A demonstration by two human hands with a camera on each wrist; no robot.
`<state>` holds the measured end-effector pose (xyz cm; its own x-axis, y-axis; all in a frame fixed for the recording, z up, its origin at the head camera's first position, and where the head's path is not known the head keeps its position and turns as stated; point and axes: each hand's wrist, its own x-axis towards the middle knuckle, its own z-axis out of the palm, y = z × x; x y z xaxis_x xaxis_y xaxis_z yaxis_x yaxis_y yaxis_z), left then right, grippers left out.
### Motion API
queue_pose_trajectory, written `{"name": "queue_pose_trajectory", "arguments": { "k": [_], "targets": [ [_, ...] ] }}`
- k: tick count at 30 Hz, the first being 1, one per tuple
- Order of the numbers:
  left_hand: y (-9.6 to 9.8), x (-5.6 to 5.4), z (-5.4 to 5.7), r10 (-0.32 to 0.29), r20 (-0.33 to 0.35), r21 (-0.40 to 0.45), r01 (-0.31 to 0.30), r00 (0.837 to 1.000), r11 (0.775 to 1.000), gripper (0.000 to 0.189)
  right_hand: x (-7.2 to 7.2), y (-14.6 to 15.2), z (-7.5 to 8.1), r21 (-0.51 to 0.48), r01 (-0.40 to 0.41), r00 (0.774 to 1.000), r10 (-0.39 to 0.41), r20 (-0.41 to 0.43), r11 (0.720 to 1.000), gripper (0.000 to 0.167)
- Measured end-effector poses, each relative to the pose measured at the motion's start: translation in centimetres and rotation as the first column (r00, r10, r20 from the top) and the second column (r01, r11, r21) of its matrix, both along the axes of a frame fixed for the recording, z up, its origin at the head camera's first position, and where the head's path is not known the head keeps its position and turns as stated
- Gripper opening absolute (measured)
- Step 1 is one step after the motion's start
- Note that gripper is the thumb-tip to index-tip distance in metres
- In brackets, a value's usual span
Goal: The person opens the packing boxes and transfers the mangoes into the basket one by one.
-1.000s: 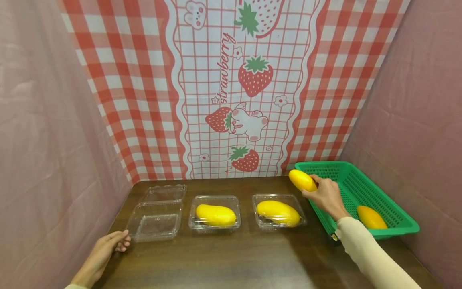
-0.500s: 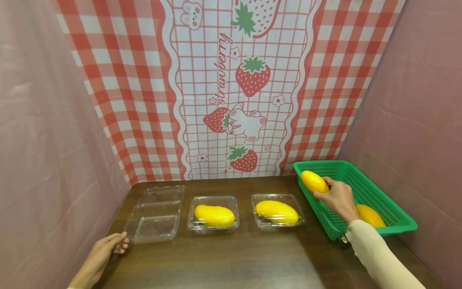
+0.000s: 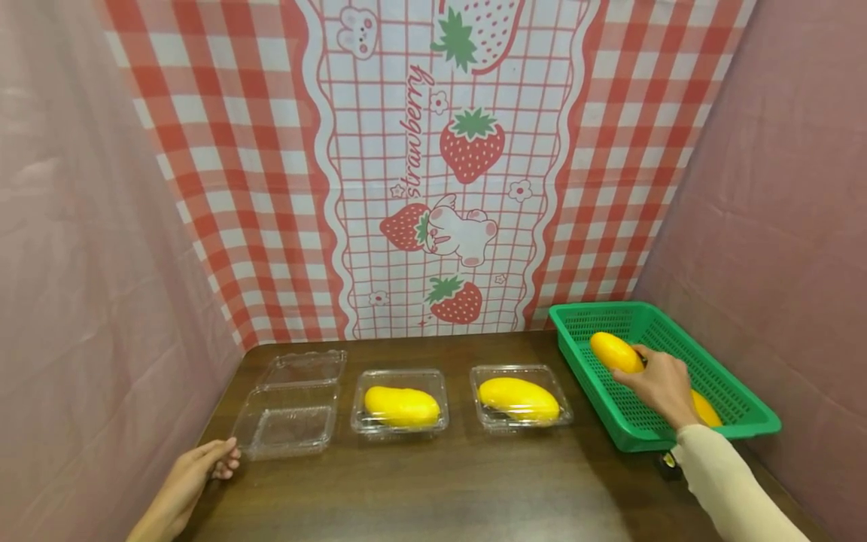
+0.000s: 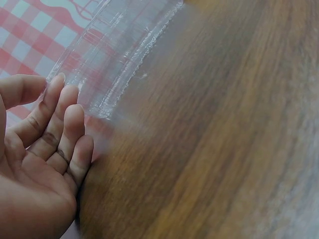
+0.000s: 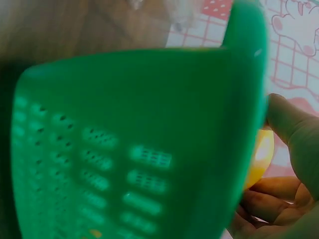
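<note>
In the head view my right hand [image 3: 660, 384] grips a yellow mango [image 3: 615, 352] over the green basket [image 3: 596, 399]. In the right wrist view the basket's wall [image 5: 124, 74] hides most of that mango [image 5: 261, 157]; thumb and fingers lie on either side of it. A second mango [image 3: 706, 409] sits in the basket, partly behind my wrist. Over on the left, my left hand [image 3: 199, 470] pinches the near left corner of an open clear plastic clamshell box [image 3: 287, 429] between thumb and index finger. Its lid [image 3: 308, 367] lies folded back, and nothing is inside.
Two closed clear boxes, the middle one [image 3: 362, 421] and the right one [image 3: 481, 412], each hold a mango on the wooden table [image 3: 406, 489]. A small black object [image 3: 668, 467] lies by the basket's near edge. Checked cloth [image 3: 271, 226] hangs behind; pinkish cloth walls flank the table.
My right hand has carried the mango rightward, from the basket's left rim to over its inside. The left hand still pinches the open box's corner.
</note>
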<state>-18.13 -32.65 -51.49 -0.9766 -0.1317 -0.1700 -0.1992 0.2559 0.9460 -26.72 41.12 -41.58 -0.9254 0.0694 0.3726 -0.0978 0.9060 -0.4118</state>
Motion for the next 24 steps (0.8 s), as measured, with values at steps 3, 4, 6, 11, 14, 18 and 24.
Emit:
{"name": "queue_pose_trajectory", "arguments": {
  "k": [3, 4, 6, 11, 14, 18, 24],
  "targets": [
    [0.0, 0.0, -0.1, 0.005, -0.005, 0.005, -0.005, 1.000, 1.000, 0.042, 0.2, 0.7, -0.4, 0.003, 0.012, 1.000, -0.012, 0.010, 1.000, 0.072],
    [0.0, 0.0, -0.1, 0.007, -0.008, 0.008, -0.007, 1.000, 1.000, 0.041, 0.2, 1.0, -0.5, 0.003, 0.012, 1.000, -0.012, 0.015, 1.000, 0.072],
    [0.1, 0.0, -0.1, 0.013, -0.018, 0.014, -0.013, 1.000, 1.000, 0.041, 0.3, 1.5, -0.7, 0.009, 0.014, 1.000, -0.014, 0.016, 1.000, 0.072],
    [0.2, 0.0, -0.1, 0.004, -0.016, 0.012, -0.004, 1.000, 1.000, 0.042, 0.9, 2.7, -0.9, 0.018, 0.036, 0.999, -0.036, 0.030, 0.999, 0.073],
    [0.3, -0.1, 0.0, 0.002, -0.006, 0.010, -0.002, 1.000, 1.000, 0.042, 1.2, 3.4, -1.1, 0.023, 0.053, 0.996, -0.055, 0.068, 0.998, 0.076],
    [0.3, -0.1, 0.0, 0.016, -0.008, 0.020, -0.016, 1.000, 1.000, 0.041, 1.3, 4.0, -1.5, 0.028, 0.063, 0.991, -0.066, 0.113, 0.998, 0.078],
    [0.2, 0.0, 0.0, 0.025, -0.003, 0.040, -0.025, 1.000, 0.999, 0.039, 1.4, 4.6, -1.9, 0.030, 0.056, 0.990, -0.059, 0.131, 0.998, 0.076]
  ]
}}
